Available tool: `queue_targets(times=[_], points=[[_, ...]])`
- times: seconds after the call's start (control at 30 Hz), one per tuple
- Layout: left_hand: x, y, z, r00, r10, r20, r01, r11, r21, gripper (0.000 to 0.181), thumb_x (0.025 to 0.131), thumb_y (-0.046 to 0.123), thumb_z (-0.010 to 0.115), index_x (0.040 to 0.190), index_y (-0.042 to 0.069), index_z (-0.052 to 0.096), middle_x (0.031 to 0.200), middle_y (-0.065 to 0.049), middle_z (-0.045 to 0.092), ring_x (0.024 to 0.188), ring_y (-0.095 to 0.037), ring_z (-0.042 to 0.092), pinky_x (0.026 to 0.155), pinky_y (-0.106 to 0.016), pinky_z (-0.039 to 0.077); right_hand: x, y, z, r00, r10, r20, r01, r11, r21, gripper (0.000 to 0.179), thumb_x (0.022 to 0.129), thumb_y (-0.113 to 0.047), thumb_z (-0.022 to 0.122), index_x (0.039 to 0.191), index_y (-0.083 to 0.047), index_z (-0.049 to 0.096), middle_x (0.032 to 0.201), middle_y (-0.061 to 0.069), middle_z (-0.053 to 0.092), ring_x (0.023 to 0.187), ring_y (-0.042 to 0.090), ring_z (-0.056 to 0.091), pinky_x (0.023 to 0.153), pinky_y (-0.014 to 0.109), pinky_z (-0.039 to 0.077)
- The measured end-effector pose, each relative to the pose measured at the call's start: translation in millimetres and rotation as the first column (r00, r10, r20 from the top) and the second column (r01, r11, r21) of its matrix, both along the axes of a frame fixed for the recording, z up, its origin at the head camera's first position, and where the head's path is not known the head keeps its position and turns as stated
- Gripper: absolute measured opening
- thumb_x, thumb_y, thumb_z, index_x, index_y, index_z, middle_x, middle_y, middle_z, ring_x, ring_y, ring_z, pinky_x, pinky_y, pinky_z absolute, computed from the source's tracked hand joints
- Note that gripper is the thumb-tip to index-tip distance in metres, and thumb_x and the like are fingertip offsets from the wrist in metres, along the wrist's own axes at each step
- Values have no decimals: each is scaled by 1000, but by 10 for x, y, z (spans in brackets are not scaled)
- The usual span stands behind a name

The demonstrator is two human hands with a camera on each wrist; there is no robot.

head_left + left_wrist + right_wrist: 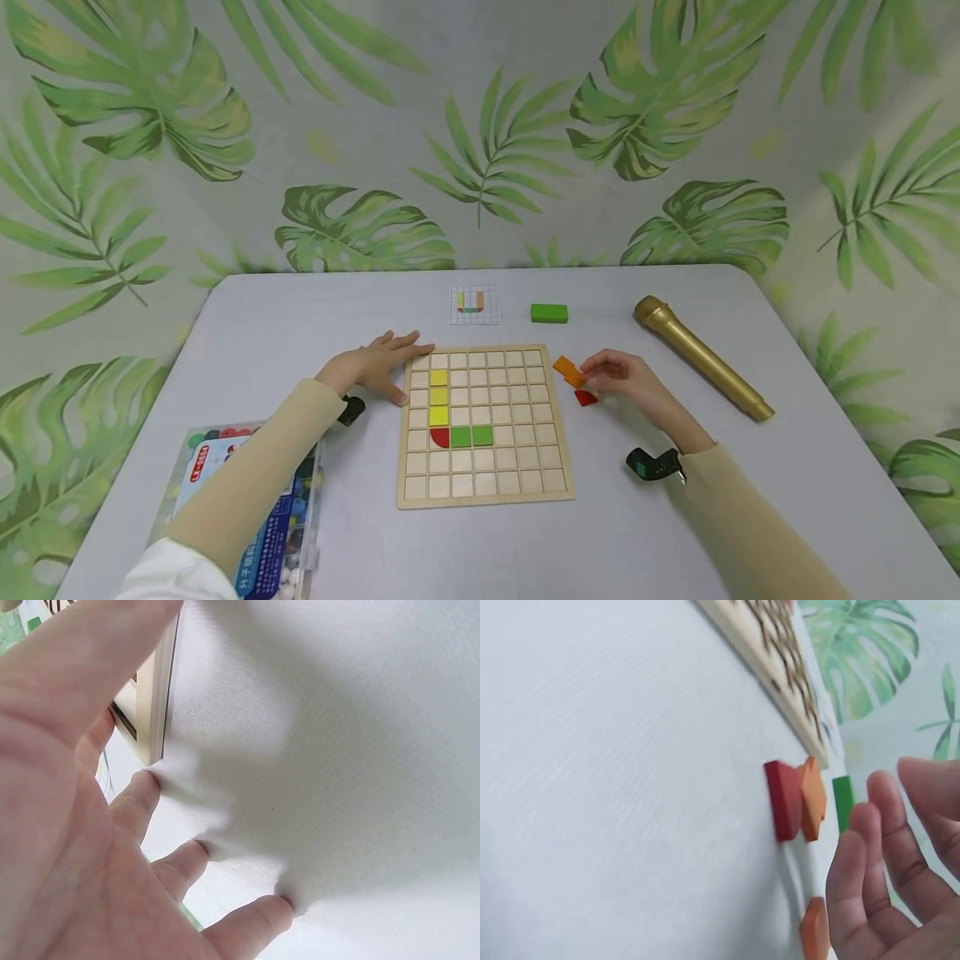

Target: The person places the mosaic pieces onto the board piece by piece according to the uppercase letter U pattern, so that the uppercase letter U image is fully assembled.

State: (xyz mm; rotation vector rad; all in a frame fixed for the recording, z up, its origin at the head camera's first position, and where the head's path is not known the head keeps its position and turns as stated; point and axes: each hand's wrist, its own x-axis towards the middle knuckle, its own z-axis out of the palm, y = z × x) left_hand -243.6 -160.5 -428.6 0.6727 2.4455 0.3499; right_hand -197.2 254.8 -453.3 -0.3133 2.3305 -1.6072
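Between the two hands: a wooden grid board (478, 415), flat on the white counter (360, 517).
Left hand (380, 364): fingers straight and spread, gripping nothing; thumb and forefinger at the board's left side, the other fingertips resting on the counter.
Right hand (626, 377): fingers loosely bent, thumb tip near forefinger tip, holding nothing that shows; whether it touches a piece I cannot tell.
Orange pieces (564, 365): right by the right hand's fingertips, beside the board.
Loose red piece (586, 398): just nearer the wearer than the orange ones.
On the board, nearer the left hand: three yellow squares (438, 397) in a column, a red rounded piece (440, 437) below, two green squares (472, 436) beside it.
Beyond both hands: pattern card (475, 305), green block (549, 313).
Right of the right hand: gold microphone (701, 357).
Under the left forearm: bead box (268, 542).
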Motion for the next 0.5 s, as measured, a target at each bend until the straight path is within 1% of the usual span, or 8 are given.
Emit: queue_targets(times=[0.1, 0.23, 0.27, 0.4, 0.47, 0.5], points=[[3, -5, -9, 1000, -3, -3, 3, 1000, 0, 94, 80, 35, 77, 154, 18, 20, 159, -15, 5, 141, -46, -2, 102, -72, 11, 15, 32, -56, 1000, 4, -22, -2, 997, 72, 23, 89, -1, 63, 110, 7, 61, 105, 20, 64, 91, 23, 60, 80, 27, 48], [2, -8, -20, 1000, -6, -4, 6, 1000, 3, 94, 81, 35, 76, 154, 18, 20, 159, -14, 5, 141, -46, -2, 102, -72, 11, 25, 19, -124, 998, 16, -68, -4, 986, 169, 20, 86, 2, 65, 106, 3, 64, 100, 13, 66, 89, 25, 58, 79, 30, 48], [1, -10, -22, 1000, -6, -4, 6, 1000, 5, 94, 81, 35, 76, 154, 19, 20, 159, -14, 5, 141, -46, -2, 102, -72, 11, 45, -10, -93, 996, 22, -82, -6, 982, 189, 20, 85, 4, 65, 105, 4, 64, 99, 14, 66, 88, 27, 58, 78, 31, 47], [1, -12, -22, 1000, 0, 4, 0, 1000, 11, 94, 81, 35, 76, 155, 20, 19, 159, -13, 4, 141, -45, -4, 103, -71, 10, 58, -72, -93, 988, 42, -148, 2, 957, 289, 20, 80, 8, 65, 99, 1, 66, 92, 10, 65, 84, 24, 58, 76, 33, 48], [-3, -9, -26, 1000, 2, 7, -2, 1000, 9, 95, 81, 35, 76, 155, 20, 19, 160, -12, 3, 141, -44, -4, 103, -71, 9, 66, -105, -87, 983, 51, -174, 8, 946, 323, 21, 78, 11, 66, 97, 0, 66, 89, 8, 64, 82, 22, 58, 74, 32, 47], [-5, -8, -28, 1000, 3, 8, -3, 1000, 9, 95, 81, 35, 76, 155, 20, 19, 160, -12, 3, 141, -44, -4, 103, -71, 9, 51, -98, -123, 980, 60, -189, 8, 941, 339, 21, 77, 10, 66, 95, -1, 66, 88, 6, 64, 80, 21, 57, 73, 32, 47]])
